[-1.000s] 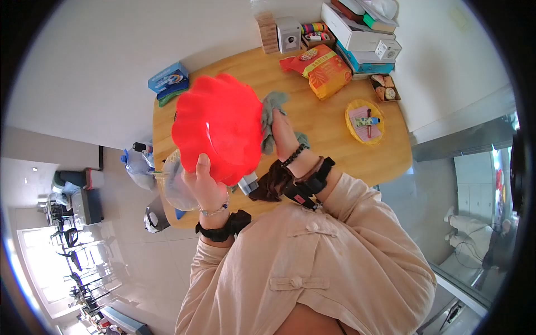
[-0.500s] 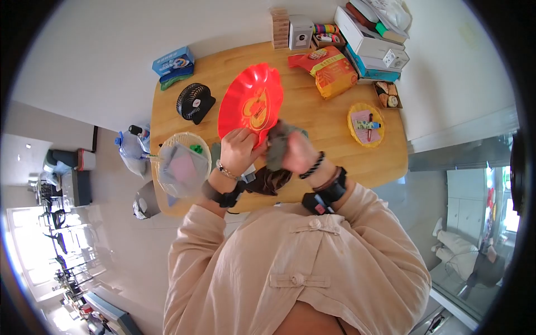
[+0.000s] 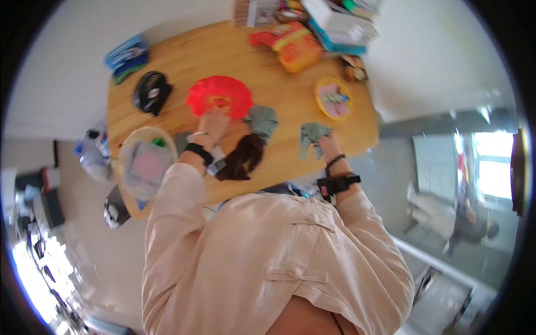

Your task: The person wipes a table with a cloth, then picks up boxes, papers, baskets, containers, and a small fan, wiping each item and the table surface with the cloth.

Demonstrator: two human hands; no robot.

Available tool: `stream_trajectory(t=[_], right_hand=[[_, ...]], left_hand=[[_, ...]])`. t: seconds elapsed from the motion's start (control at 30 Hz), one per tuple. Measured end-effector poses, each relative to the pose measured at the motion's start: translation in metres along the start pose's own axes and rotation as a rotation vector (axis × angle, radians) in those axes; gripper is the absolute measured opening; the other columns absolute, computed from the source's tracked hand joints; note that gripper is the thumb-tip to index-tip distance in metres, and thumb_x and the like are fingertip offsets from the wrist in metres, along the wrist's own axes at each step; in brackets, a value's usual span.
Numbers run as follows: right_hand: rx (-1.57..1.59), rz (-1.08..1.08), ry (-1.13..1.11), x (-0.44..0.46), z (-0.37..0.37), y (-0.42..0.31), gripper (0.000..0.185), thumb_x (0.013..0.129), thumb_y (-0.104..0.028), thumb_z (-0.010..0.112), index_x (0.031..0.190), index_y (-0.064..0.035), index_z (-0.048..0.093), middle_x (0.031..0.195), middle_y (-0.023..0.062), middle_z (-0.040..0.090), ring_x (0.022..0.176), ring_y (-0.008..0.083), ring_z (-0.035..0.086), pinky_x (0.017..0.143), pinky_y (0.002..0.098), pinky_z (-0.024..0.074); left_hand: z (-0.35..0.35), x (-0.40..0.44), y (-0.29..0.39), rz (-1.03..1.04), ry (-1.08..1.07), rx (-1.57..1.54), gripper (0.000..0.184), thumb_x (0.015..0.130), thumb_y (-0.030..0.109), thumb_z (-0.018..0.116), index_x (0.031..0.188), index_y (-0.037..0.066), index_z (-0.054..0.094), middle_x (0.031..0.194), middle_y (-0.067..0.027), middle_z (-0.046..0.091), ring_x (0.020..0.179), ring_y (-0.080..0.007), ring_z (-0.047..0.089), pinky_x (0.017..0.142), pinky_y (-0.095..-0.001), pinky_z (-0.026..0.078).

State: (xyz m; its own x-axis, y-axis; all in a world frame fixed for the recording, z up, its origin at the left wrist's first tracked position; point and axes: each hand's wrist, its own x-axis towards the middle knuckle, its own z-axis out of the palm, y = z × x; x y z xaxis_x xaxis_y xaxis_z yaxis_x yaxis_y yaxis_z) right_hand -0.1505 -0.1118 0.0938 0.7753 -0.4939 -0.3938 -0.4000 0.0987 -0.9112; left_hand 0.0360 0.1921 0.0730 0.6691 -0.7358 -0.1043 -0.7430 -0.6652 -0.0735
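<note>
A red scalloped plate [image 3: 233, 96] with a yellow pattern in its middle is by the near left part of the table, and my left hand [image 3: 213, 123] grips its near rim. Well to the right, my right hand [image 3: 329, 146] is closed on a crumpled grey-green cloth [image 3: 312, 133] near the table's front edge. Another grey-green cloth [image 3: 262, 121] lies just right of the plate. Between my hands sits a bunched dark brown item [image 3: 244, 158]; blur hides its kind.
A pale basket [image 3: 120, 170] holding a pink and grey item stands at the left, near a black fan [image 3: 151, 92]. A yellow basket [image 3: 319, 106], a red-and-orange bag [image 3: 298, 50] and stacked boxes [image 3: 340, 28] are at the right and back. The wooden table [image 3: 184, 58] ends at my waist.
My right hand has moved away from the plate to the right with the cloth. In my left hand the plate has come down and turned flatter. The whole view has shifted.
</note>
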Motion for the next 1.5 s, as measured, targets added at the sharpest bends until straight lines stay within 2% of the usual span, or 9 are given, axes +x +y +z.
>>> stream_trajectory(t=[0.23,0.37,0.43,0.57,0.63,0.83,1.07,1.23,1.5], right_hand=[[-0.088,0.38,0.164,0.005,-0.041,0.029,0.013,0.071,-0.001,0.042,0.08,0.004,0.05,0.063,0.0105,0.051,0.051,0.0183,0.05,0.039,0.03,0.0369],[-0.245,0.19,0.331,0.059,-0.076,0.062,0.037,0.071,-0.005,0.05,0.104,0.0032,0.037,0.078,0.0142,0.053,0.058,0.0235,0.054,0.047,0.0319,0.0422],[-0.486,0.059,0.38,0.076,-0.091,0.06,0.049,0.067,-0.013,0.054,0.109,0.0039,0.037,0.097,0.0221,0.055,0.082,0.0301,0.057,0.069,0.0377,0.0458],[-1.211,-0.079,-0.019,0.085,-0.114,-0.004,0.041,0.07,-0.025,0.053,0.105,-0.0038,0.05,0.102,0.0197,0.054,0.089,0.0339,0.054,0.076,0.0405,0.0443],[-1.204,-0.14,0.013,0.089,-0.122,-0.032,0.039,0.072,-0.029,0.053,0.102,-0.0049,0.053,0.102,0.0194,0.054,0.089,0.0345,0.054,0.076,0.041,0.0443],[-0.903,-0.303,0.182,0.177,-0.133,-0.014,0.054,0.071,-0.039,0.06,0.11,-0.004,0.047,0.097,0.0208,0.055,0.089,0.0366,0.053,0.077,0.0424,0.0437],[-0.91,-0.18,0.159,0.188,-0.106,-0.004,0.08,0.063,-0.035,0.07,0.123,-0.0015,0.029,0.098,0.0225,0.055,0.093,0.0362,0.054,0.079,0.0401,0.0441],[-0.782,0.059,-0.009,0.183,-0.097,-0.028,0.081,0.061,-0.035,0.072,0.121,0.0007,0.031,0.098,0.0215,0.057,0.093,0.0335,0.055,0.079,0.0378,0.0447],[-0.255,0.076,-0.089,0.208,-0.081,0.022,0.063,0.061,-0.028,0.076,0.107,0.0042,0.047,0.091,0.0112,0.058,0.082,0.0186,0.056,0.072,0.0281,0.0453]], left_hand=[[0.003,-0.01,0.001,-0.138,-0.04,-0.224,0.043,0.068,0.008,0.058,0.11,0.013,0.052,0.111,-0.0103,0.05,0.106,-0.0271,0.047,0.084,-0.0405,0.042],[-0.022,-0.02,0.03,-0.186,0.081,-0.035,0.053,0.066,0.004,0.058,0.117,0.015,0.047,0.122,-0.0114,0.044,0.114,-0.0298,0.04,0.089,-0.0422,0.038],[-0.039,-0.014,0.054,-0.287,0.209,-0.325,0.046,0.068,0.003,0.054,0.113,0.013,0.051,0.126,-0.0122,0.042,0.114,-0.029,0.041,0.09,-0.0406,0.038],[-0.025,0.026,0.106,-0.22,0.257,-0.65,0.039,0.069,0.004,0.055,0.108,0.01,0.054,0.115,-0.0139,0.052,0.1,-0.0288,0.053,0.083,-0.0359,0.043],[-0.033,0.054,0.144,-0.329,-0.038,-1.023,0.032,0.074,0.009,0.056,0.105,0.007,0.056,0.097,-0.0139,0.061,0.08,-0.0262,0.061,0.072,-0.031,0.048],[-0.023,0.135,0.228,-0.527,-0.257,-1.562,0.041,0.085,0.027,0.052,0.12,0.006,0.043,0.097,-0.0094,0.058,0.078,-0.0152,0.06,0.068,-0.0261,0.046],[-0.015,0.189,0.255,-0.856,-0.298,-1.738,0.05,0.082,0.036,0.053,0.119,0.005,0.04,0.083,-0.0071,0.059,0.068,-0.0152,0.06,0.058,-0.0263,0.047],[-0.004,0.203,0.256,-0.821,-0.382,-1.798,0.029,0.083,0.018,0.052,0.108,0.008,0.041,0.09,-0.0072,0.056,0.073,-0.0147,0.059,0.058,-0.0236,0.048],[-0.006,0.169,0.247,-0.818,-0.134,-1.82,0.034,0.08,0.003,0.051,0.11,0.004,0.037,0.084,-0.0076,0.057,0.068,-0.0136,0.058,0.055,-0.0255,0.049]])
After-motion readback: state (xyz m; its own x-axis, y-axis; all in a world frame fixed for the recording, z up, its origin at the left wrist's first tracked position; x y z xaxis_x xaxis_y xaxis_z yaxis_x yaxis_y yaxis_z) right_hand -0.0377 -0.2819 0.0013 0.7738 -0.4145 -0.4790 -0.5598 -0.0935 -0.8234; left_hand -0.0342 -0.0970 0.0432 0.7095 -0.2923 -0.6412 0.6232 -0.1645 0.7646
